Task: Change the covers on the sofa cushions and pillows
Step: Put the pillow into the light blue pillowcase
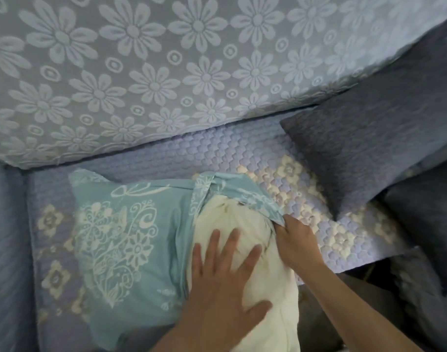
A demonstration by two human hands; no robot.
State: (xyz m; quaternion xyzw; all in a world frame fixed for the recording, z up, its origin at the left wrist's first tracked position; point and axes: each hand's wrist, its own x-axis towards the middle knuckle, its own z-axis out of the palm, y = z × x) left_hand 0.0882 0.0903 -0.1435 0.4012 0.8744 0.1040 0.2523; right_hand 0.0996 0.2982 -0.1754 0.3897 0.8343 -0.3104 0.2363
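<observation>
- While the pillow (245, 252) lies on the sofa seat (306, 199), half inside the teal cover (120, 224), left hand (225, 283) presses flat on it, fingers spread.
- Right hand (297, 243) pinches the cover's open edge.
- Grey cushion (375, 138) leans at right.

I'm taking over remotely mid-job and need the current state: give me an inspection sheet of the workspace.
Surface: quilted sofa seat, lilac with pale flower patches.
Job's things: cream pillow insert lies partly inside the teal patterned cover, its near end sticking out.
Clutter: two grey cushions stacked at the right end of the seat.
Grippers: left hand flat, fingers spread, pressing on the insert; right hand pinches the cover's open edge.
Cables: nothing seen.
Surroundings: sofa back under a blue floral lace throw.
</observation>
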